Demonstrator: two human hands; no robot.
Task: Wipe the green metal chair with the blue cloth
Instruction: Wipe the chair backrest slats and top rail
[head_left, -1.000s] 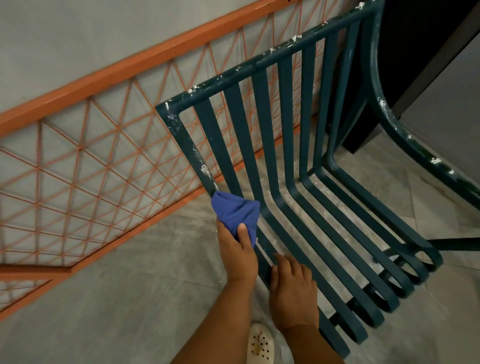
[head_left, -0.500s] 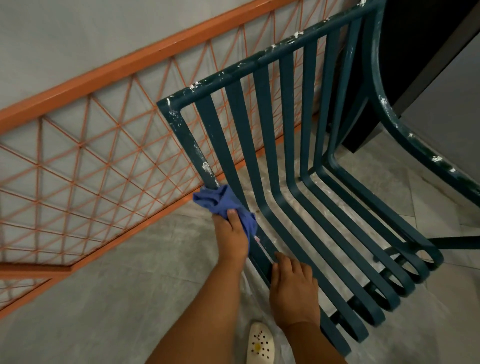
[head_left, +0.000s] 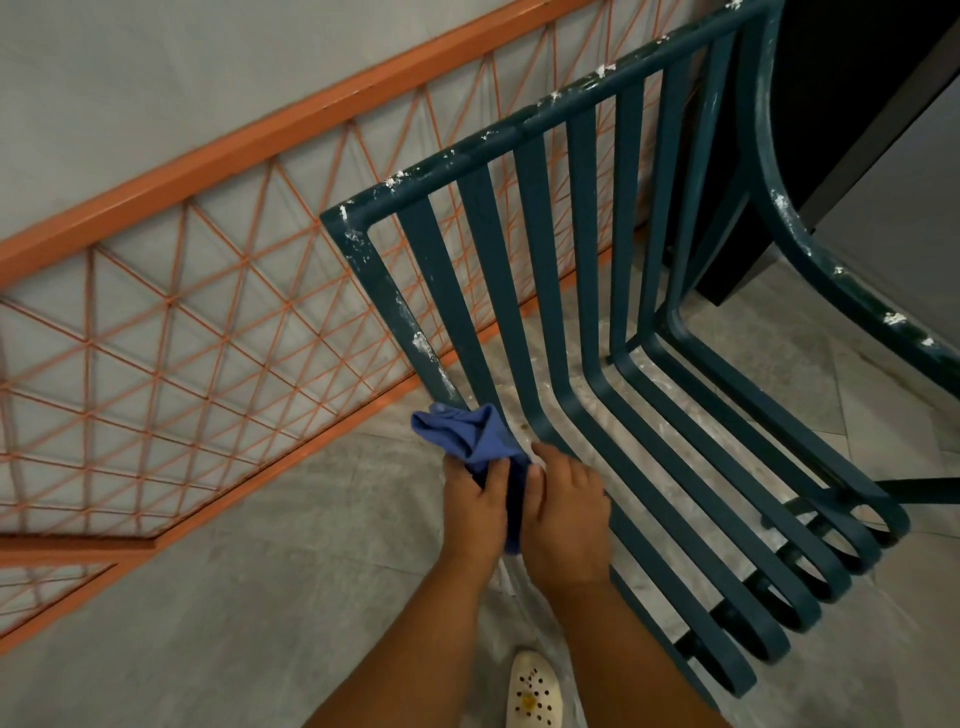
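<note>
The left hand (head_left: 475, 506) is pinching the blue cloth (head_left: 470, 439) w/ fingers curled, the right hand (head_left: 563, 519) fingers pressed beside it on the chair (head_left: 587, 291) frame; next likely wiping up the speckled post just beyond the fingertips.

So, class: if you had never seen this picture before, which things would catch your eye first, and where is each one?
First, the green metal chair, filling the centre and right, its slats flecked with white spots. Next, the blue cloth, bunched at the seat's near-left corner, with the left hand gripping it and the right hand alongside. Behind, on the left, an orange lattice railing.
</note>
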